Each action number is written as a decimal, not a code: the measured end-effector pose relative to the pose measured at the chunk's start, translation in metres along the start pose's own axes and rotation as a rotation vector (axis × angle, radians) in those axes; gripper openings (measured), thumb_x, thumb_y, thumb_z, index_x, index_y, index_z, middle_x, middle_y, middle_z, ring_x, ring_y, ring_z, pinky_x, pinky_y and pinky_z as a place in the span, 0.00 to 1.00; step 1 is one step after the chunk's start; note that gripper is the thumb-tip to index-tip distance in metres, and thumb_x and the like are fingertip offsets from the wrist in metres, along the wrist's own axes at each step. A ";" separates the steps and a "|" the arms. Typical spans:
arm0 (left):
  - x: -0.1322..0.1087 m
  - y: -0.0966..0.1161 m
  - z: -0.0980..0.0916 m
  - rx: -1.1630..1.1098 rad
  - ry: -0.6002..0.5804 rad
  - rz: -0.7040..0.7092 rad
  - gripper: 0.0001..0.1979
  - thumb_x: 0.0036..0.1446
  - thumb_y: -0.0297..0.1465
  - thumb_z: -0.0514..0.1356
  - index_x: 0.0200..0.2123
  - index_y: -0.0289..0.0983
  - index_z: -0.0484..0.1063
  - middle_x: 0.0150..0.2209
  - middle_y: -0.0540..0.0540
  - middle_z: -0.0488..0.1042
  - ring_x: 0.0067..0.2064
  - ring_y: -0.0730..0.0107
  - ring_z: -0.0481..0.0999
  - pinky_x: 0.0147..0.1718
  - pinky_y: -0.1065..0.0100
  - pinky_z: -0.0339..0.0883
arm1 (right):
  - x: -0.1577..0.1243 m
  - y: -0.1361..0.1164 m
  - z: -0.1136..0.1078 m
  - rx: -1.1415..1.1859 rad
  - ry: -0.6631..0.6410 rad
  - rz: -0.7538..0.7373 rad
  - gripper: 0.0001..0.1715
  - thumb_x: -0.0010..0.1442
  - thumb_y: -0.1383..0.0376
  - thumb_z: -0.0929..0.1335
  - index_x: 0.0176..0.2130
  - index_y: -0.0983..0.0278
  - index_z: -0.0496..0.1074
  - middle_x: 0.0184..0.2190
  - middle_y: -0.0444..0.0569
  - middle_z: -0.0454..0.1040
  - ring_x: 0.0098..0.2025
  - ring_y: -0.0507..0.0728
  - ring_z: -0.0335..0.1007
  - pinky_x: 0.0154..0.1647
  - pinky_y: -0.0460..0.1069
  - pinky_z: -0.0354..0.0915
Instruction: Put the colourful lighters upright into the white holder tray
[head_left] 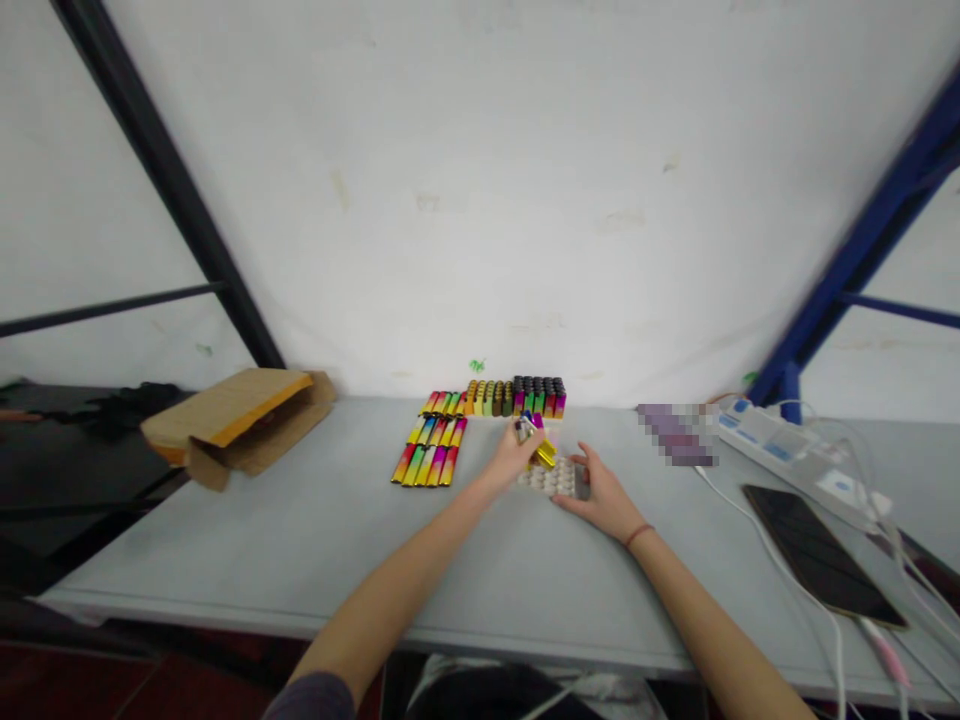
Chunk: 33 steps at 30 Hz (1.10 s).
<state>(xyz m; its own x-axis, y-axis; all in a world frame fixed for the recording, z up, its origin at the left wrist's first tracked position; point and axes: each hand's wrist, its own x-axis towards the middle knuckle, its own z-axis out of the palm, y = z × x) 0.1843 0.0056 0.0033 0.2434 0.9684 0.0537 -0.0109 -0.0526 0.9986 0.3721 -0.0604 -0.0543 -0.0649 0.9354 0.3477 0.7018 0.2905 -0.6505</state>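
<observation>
My left hand [513, 456] is closed round some shiny metallic tubes; a yellow tube [546, 454] sticks out of its right side. How many it holds is hidden by the fingers. Below them lies a white tray [553, 478] with rows of round cups. My right hand [606, 500] has its thumb and fingers apart round the tray's right edge, seemingly steadying it. Left of my left hand, shiny multicoloured tubes [429, 466] lie flat in rows. Behind stand upright blocks of similar tubes, one yellow-green [489, 398] and one purple-green with black tops [540, 396].
An open cardboard box [247, 415] lies at the table's left. On the right are a dark phone [821, 555], a white power strip [799, 460], a blurred purple item [679, 434] and loose white cables [765, 535]. A white wall [480, 200] rises behind the grey table [315, 540].
</observation>
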 end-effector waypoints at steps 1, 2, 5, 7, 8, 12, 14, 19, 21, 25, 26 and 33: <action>0.003 0.008 -0.016 -0.022 -0.029 -0.043 0.17 0.59 0.41 0.64 0.43 0.35 0.67 0.37 0.45 0.78 0.37 0.70 0.78 0.34 0.71 0.72 | 0.000 0.000 0.000 0.000 -0.003 -0.004 0.56 0.51 0.51 0.73 0.67 0.66 0.49 0.55 0.65 0.72 0.48 0.66 0.74 0.51 0.63 0.68; 0.005 0.016 -0.035 -0.015 -0.067 -0.099 0.17 0.58 0.42 0.64 0.40 0.35 0.68 0.35 0.45 0.78 0.35 0.70 0.78 0.32 0.72 0.71 | 0.000 0.000 0.000 0.001 -0.006 -0.010 0.56 0.51 0.51 0.73 0.67 0.66 0.49 0.55 0.64 0.73 0.48 0.66 0.74 0.51 0.63 0.68; 0.015 0.044 -0.098 0.115 -0.037 -0.206 0.15 0.55 0.40 0.67 0.34 0.35 0.69 0.30 0.47 0.77 0.30 0.72 0.76 0.28 0.72 0.68 | 0.000 0.000 -0.001 0.004 -0.014 -0.019 0.55 0.51 0.51 0.74 0.68 0.66 0.49 0.55 0.63 0.73 0.50 0.66 0.73 0.53 0.63 0.67; 0.022 0.060 -0.133 0.271 0.024 -0.262 0.15 0.53 0.39 0.68 0.34 0.35 0.70 0.29 0.48 0.77 0.30 0.71 0.76 0.28 0.72 0.68 | 0.000 0.000 -0.001 -0.001 -0.016 -0.013 0.55 0.52 0.51 0.74 0.68 0.66 0.49 0.56 0.63 0.72 0.51 0.67 0.73 0.54 0.63 0.66; 0.025 0.066 -0.146 0.371 0.036 -0.296 0.14 0.52 0.37 0.68 0.33 0.35 0.70 0.29 0.48 0.78 0.30 0.70 0.76 0.28 0.72 0.68 | -0.001 0.000 -0.001 -0.004 -0.015 -0.010 0.55 0.52 0.51 0.74 0.68 0.66 0.50 0.56 0.63 0.72 0.51 0.67 0.72 0.54 0.63 0.66; 0.037 0.074 -0.163 0.873 0.051 -0.346 0.11 0.50 0.36 0.67 0.32 0.35 0.72 0.30 0.46 0.79 0.34 0.65 0.78 0.30 0.71 0.69 | -0.001 0.001 -0.001 -0.019 -0.012 -0.009 0.54 0.52 0.51 0.73 0.68 0.66 0.50 0.56 0.63 0.73 0.52 0.67 0.73 0.54 0.63 0.67; 0.042 0.070 -0.155 1.116 0.009 -0.317 0.11 0.51 0.35 0.66 0.35 0.35 0.74 0.35 0.44 0.81 0.39 0.61 0.80 0.35 0.70 0.70 | -0.001 0.001 0.000 -0.025 -0.009 -0.024 0.53 0.53 0.51 0.73 0.67 0.66 0.51 0.56 0.62 0.73 0.53 0.67 0.72 0.55 0.63 0.66; 0.043 0.050 -0.128 1.473 0.037 -0.230 0.22 0.52 0.36 0.64 0.49 0.33 0.72 0.51 0.33 0.78 0.53 0.50 0.77 0.48 0.62 0.69 | -0.001 -0.001 0.000 -0.046 -0.013 -0.046 0.53 0.53 0.52 0.73 0.67 0.66 0.51 0.56 0.63 0.73 0.53 0.68 0.72 0.57 0.64 0.65; 0.041 0.044 -0.124 1.490 0.061 -0.220 0.25 0.54 0.37 0.63 0.54 0.32 0.69 0.52 0.30 0.77 0.54 0.48 0.76 0.49 0.60 0.68 | -0.001 -0.002 -0.001 -0.053 -0.017 -0.044 0.52 0.54 0.53 0.73 0.67 0.66 0.50 0.56 0.63 0.72 0.53 0.68 0.72 0.56 0.64 0.65; 0.030 0.035 -0.120 1.490 0.114 -0.201 0.32 0.59 0.44 0.60 0.60 0.30 0.63 0.53 0.28 0.75 0.55 0.45 0.75 0.50 0.58 0.67 | -0.002 -0.003 -0.001 -0.059 -0.018 -0.050 0.52 0.54 0.53 0.73 0.68 0.66 0.50 0.56 0.62 0.73 0.53 0.68 0.72 0.56 0.64 0.65; 0.027 0.033 -0.119 1.492 0.139 -0.185 0.33 0.60 0.46 0.59 0.61 0.30 0.62 0.53 0.27 0.74 0.55 0.45 0.75 0.50 0.59 0.67 | -0.002 -0.003 -0.001 -0.063 -0.017 -0.051 0.52 0.54 0.53 0.73 0.68 0.66 0.50 0.56 0.62 0.73 0.52 0.67 0.72 0.56 0.64 0.65; 0.007 0.020 -0.111 1.518 0.369 -0.116 0.32 0.65 0.51 0.48 0.58 0.31 0.66 0.53 0.28 0.72 0.50 0.45 0.76 0.45 0.56 0.69 | -0.001 -0.004 -0.002 -0.087 -0.036 -0.045 0.51 0.55 0.52 0.72 0.67 0.67 0.51 0.56 0.63 0.72 0.53 0.69 0.71 0.55 0.64 0.65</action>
<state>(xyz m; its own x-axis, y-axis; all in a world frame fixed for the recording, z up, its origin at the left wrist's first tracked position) 0.0780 0.0379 0.0239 -0.0710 0.9763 0.2045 0.9957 0.0570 0.0735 0.3709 -0.0634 -0.0506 -0.1217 0.9288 0.3500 0.7563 0.3152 -0.5733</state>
